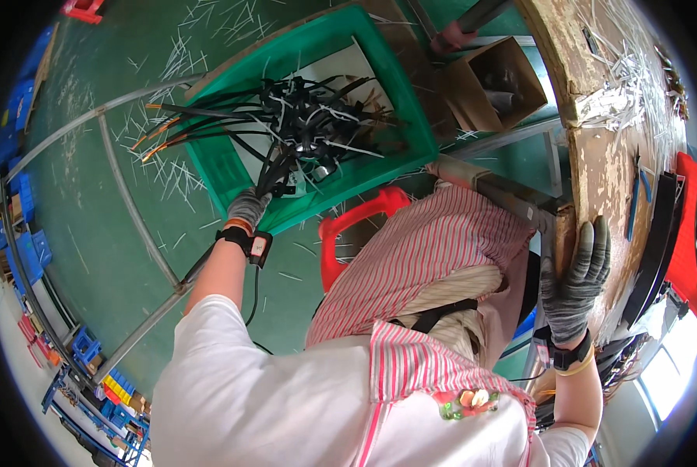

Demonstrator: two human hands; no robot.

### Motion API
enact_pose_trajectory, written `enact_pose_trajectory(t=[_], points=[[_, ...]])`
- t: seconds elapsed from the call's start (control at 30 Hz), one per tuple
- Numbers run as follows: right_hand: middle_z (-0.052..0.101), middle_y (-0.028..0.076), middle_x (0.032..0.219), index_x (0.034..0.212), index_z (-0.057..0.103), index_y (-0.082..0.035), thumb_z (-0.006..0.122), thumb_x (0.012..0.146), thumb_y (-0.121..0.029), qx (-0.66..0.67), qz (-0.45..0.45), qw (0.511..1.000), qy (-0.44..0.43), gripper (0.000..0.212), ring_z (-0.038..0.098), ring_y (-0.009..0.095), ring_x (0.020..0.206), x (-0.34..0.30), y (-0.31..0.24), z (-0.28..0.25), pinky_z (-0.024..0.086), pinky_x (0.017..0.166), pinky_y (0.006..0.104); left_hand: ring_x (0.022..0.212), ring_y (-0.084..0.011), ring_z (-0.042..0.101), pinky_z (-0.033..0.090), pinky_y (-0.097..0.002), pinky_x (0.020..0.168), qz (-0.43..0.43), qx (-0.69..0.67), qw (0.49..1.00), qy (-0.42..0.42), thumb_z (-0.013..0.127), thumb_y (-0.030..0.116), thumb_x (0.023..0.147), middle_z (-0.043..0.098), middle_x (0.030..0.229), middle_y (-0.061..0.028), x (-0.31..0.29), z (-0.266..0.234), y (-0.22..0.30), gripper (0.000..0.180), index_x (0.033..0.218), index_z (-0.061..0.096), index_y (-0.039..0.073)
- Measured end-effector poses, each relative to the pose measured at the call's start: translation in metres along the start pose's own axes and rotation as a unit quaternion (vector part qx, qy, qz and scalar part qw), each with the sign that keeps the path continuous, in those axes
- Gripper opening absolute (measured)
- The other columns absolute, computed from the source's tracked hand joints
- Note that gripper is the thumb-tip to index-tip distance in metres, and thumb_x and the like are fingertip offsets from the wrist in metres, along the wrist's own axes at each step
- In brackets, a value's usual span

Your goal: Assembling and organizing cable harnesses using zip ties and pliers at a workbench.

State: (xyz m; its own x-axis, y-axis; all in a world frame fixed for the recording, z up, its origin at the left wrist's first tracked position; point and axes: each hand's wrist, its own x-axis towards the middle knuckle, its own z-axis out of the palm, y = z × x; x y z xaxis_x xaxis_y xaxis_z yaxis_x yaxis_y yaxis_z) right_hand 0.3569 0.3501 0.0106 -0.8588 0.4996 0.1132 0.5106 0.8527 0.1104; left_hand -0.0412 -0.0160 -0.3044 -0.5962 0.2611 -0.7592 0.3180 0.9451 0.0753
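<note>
The crate (397, 87) is green, cables (286, 105) black, apron (426, 233) pink-and-white striped.

Workbench (594, 167): carrying blue pliers (633, 204)
White strips (625, 101): lying heaped beyond the pliers
Black piece (654, 241): lying just right of the pliers

Black cables (298, 109) partly hide one another, and the top edge cuts off a red object (82, 9).

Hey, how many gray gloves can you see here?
2. One is on the left hand, by the black cables at the green bin's rim; one is on the right hand, at the wooden tabletop's edge. Any under the cables would be hidden.
</note>
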Motion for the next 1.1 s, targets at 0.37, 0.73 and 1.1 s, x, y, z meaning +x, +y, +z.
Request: enact_pose_trajectory(t=[0.37,0.73,1.1], points=[[0.036,0.024,0.145,0.143,0.035,-0.005,0.065,0.082,-0.023,-0.001,0.000,1.000,-0.001,0.071,0.038,0.043,0.131,0.000,0.003,0.000,0.030,0.106,0.0505,0.094,-0.0361,0.063,0.049,-0.0408,0.086,0.113,-0.037,0.992,0.035,0.059,0.037,0.090,0.066,0.101,-0.0209,-0.026,-0.028,0.053,0.047,0.121,0.055,0.002],[0.037,0.022,0.145,0.144,0.036,-0.009,0.070,0.070,-0.017,0.031,0.024,0.999,0.007,0.081,0.038,0.040,0.132,-0.003,0.000,0.000,0.029,0.107,0.0494,0.050,-0.0062,0.043,0.036,-0.0227,0.045,0.028,-0.515,0.842,-0.155,0.058,0.025,0.093,0.050,0.063,0.0056,-0.097,-0.104,0.116,0.016,0.092,0.063,0.010],[0.034,0.021,0.147,0.143,0.038,-0.009,0.073,0.071,-0.022,0.082,0.052,0.995,0.009,0.082,0.032,0.041,0.135,-0.003,0.003,-0.014,0.025,0.111,0.0503,0.045,0.0006,0.033,0.029,-0.0166,0.041,0.229,-0.546,0.804,-0.052,0.056,0.028,0.097,0.037,0.061,0.0089,-0.285,-0.243,0.150,0.036,0.116,0.055,-0.003]])
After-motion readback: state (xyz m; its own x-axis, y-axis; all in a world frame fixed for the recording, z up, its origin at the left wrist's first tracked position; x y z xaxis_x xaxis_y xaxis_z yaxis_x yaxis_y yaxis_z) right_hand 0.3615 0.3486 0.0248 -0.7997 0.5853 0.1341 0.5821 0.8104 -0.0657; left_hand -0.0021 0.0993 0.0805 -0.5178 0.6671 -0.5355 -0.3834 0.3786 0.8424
